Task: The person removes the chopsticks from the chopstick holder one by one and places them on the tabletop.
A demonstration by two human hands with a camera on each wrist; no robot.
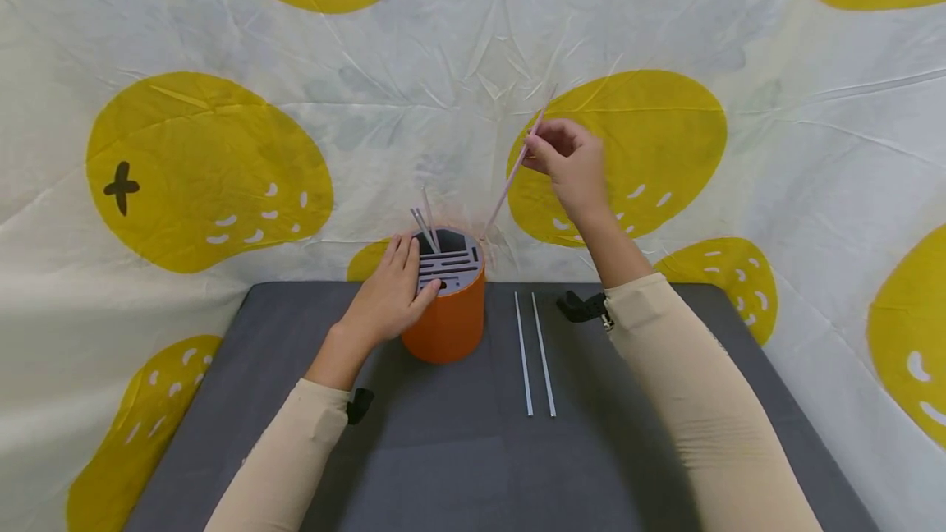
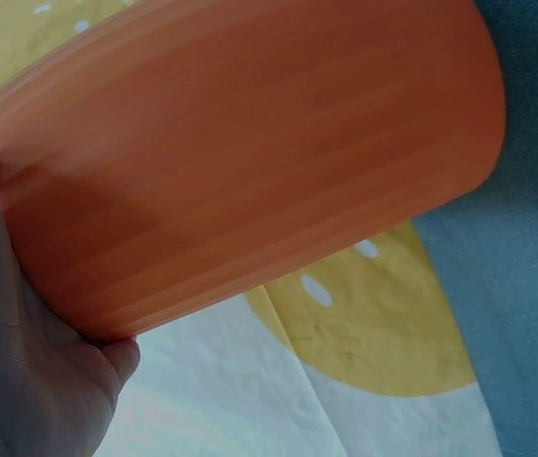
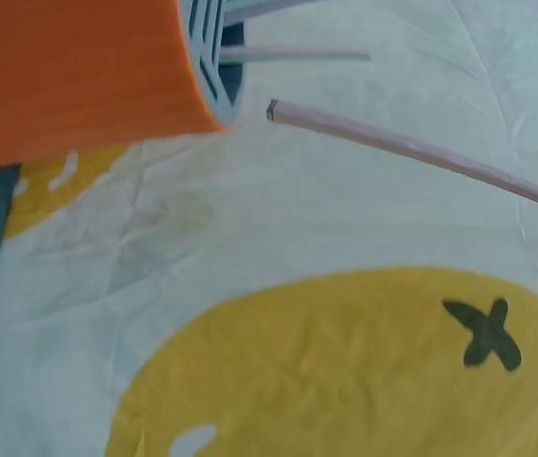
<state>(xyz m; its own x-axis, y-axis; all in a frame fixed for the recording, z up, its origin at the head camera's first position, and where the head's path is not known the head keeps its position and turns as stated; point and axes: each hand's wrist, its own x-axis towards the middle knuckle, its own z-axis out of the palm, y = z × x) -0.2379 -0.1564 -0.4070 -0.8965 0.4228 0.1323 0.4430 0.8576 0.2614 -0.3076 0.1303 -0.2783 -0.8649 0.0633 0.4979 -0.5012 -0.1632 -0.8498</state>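
Pinching a pink stick (image 1: 510, 179), the right hand (image 1: 569, 162) poises its tip beside the orange holder (image 1: 451, 314).

left hand (image 1: 392, 294) low and forward, palm down, fingers curled in a grip, thumb out to the right. right hand (image 1: 569, 162) raised higher and further out, fingertips in a pinch, wrist bent. both forearms in beige sleeves, angled inward.

Dark grey table mat (image 1: 458, 466) at near centre. Under and behind it, wrinkled white cloth (image 1: 443, 64) printed with big yellow blobs, reaching far, left and right. Black cross (image 1: 121, 187) on the far-left blob, white dashes beside it.
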